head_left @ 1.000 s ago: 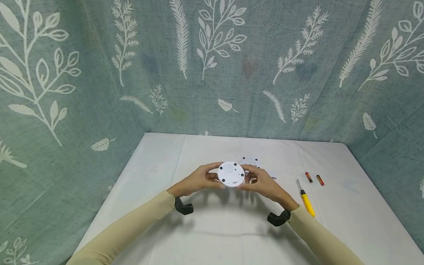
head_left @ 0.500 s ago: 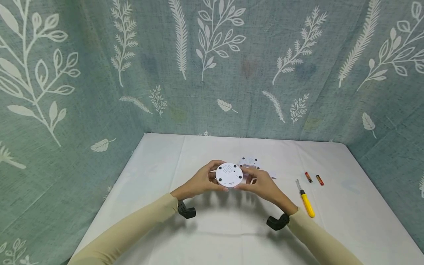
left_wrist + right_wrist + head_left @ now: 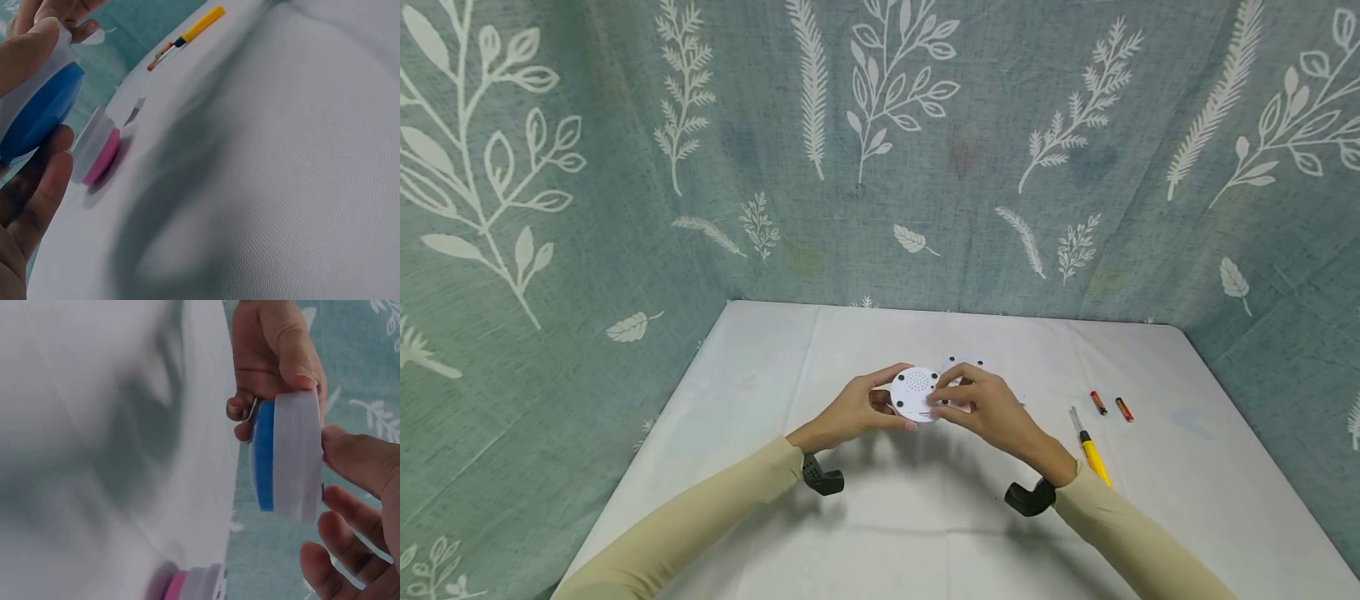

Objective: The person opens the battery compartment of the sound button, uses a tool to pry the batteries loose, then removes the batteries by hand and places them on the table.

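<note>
Here we see the left hand (image 3: 850, 406) gripping a blue-and-white disc (image 3: 912, 395).
Our right hand (image 3: 988, 406), loosely bent, touches its flat face.

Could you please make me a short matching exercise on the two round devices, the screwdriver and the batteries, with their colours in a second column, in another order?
Column one
1. round device in the left hand
2. round device on the table
3. screwdriver
4. batteries

Column two
A. mostly red
B. white with a pink part
C. yellow handle
D. white with a blue part

Right pairs: 1-D, 2-B, 3-C, 4-A
</note>
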